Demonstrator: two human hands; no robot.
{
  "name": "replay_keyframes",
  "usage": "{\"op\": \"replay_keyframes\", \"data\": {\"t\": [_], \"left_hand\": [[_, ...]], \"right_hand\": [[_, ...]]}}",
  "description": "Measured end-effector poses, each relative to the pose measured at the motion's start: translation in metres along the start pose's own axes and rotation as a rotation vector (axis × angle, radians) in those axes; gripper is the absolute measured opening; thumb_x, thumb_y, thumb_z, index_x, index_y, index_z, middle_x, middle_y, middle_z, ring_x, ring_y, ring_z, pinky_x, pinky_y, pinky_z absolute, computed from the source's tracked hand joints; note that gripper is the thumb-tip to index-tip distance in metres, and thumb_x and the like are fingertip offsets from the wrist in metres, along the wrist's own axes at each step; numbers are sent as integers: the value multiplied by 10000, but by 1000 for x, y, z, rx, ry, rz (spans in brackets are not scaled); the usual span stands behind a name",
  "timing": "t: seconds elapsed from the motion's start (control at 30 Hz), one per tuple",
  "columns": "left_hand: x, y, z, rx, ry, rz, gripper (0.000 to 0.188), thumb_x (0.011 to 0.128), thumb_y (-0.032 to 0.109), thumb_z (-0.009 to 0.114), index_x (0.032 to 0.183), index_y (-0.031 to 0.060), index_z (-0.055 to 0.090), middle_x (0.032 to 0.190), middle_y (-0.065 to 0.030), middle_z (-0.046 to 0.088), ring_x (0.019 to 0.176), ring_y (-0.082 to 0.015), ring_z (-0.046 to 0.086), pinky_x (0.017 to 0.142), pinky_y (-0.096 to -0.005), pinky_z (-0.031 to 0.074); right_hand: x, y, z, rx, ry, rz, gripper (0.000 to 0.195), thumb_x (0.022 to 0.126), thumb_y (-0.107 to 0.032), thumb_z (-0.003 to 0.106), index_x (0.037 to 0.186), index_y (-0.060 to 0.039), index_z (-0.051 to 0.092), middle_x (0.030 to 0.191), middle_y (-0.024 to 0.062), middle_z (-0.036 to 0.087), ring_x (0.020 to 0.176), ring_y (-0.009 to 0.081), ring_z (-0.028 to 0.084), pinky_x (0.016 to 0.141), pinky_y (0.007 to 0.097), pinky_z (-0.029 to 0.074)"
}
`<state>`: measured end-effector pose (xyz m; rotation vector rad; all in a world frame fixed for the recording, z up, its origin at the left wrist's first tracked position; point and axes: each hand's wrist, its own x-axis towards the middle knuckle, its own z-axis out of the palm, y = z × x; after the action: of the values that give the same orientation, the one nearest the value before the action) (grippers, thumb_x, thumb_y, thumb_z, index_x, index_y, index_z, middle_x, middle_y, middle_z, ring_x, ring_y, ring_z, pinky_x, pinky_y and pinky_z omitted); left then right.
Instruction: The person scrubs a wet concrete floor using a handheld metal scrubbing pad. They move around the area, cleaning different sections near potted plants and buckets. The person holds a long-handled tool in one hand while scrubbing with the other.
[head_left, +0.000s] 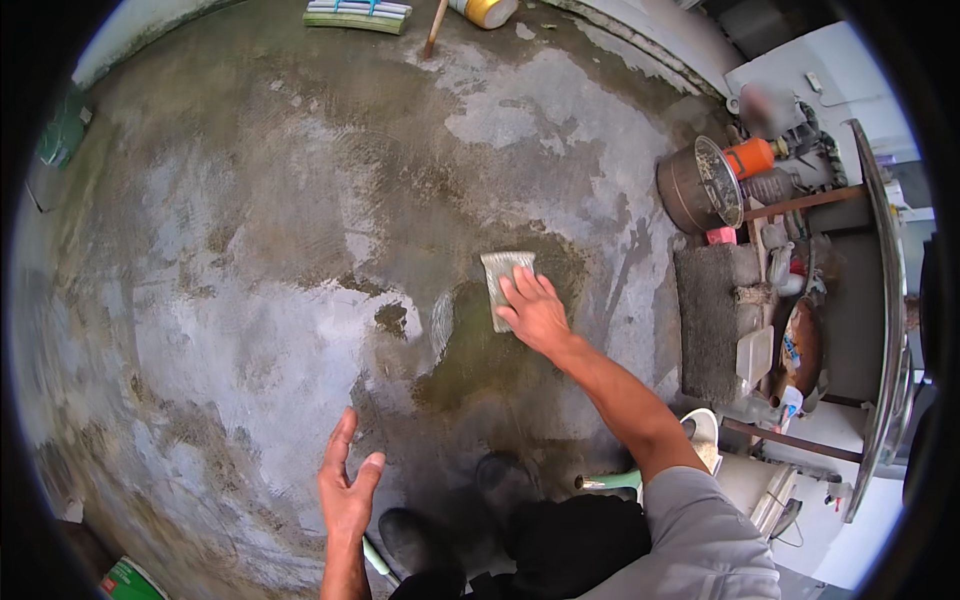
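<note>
My right hand (531, 307) lies with fingers spread on a folded, pale grey-green cloth (501, 279), pressing it flat on the concrete floor (247, 330). Around the cloth the floor is dark and looks wet, with a greenish patch just below it. My left hand (351, 476) is at the lower middle, with thumb and fingers apart and nothing in it. Pale, smooth areas and brown, rough ones mix across the floor.
A metal pot (686, 184), an orange canister (752, 157), a rough grey block (712, 322) and a plastic container (754, 358) stand along the right by a rack. A mop head (356, 16) and a wooden stick (436, 30) are at the top. A green bag (131, 581) lies bottom left.
</note>
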<state>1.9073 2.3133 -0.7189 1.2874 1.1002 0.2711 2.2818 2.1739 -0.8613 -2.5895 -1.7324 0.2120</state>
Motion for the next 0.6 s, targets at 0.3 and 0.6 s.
{"op": "replay_keyframes", "data": {"t": [0.3, 0.6], "left_hand": [[2, -1, 17, 4, -41, -42, 630, 840, 100, 664, 1429, -38, 488, 1493, -183, 479, 1428, -282, 393, 1190, -400, 254], [1, -4, 19, -47, -43, -68, 628, 846, 79, 645, 1443, -22, 478, 1490, -174, 485, 1432, -280, 386, 1193, -398, 245]], "right_hand": [[9, 26, 6, -160, 113, -10, 519, 960, -391, 536, 1362, -63, 516, 1424, 189, 498, 1296, 321, 494, 1117, 487, 326], [23, 63, -11, -258, -87, 156, 546, 992, -445, 453, 1375, -55, 473, 1444, 186, 481, 1330, 293, 459, 1126, 494, 294]]}}
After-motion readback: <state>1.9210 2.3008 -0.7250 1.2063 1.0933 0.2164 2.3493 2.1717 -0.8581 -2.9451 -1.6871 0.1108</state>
